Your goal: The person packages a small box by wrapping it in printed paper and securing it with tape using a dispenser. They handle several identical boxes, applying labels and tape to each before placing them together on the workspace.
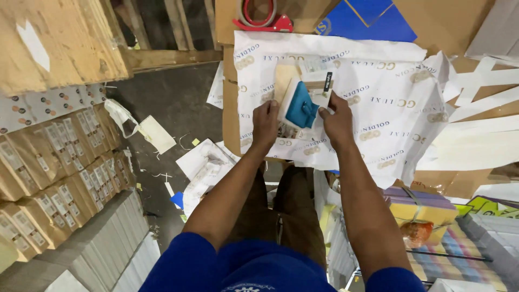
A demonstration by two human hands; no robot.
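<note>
Over the printed wrapping paper [378, 103] on the cardboard surface, the left hand [265, 121] and right hand [338, 119] are both gripping a white package with a blue item [303, 103], which probably wants squaring up centrally, thumbs staying firm.

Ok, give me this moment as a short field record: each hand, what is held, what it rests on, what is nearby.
left hand: grips the left edge of the small packet
right hand: grips its right edge
held item: small packet, white card with a teal item inside, tilted
surface: white printed wrapping paper over cardboard
nearby: red tape dispenser at the far edge; stacked brown boxes to the left
</note>
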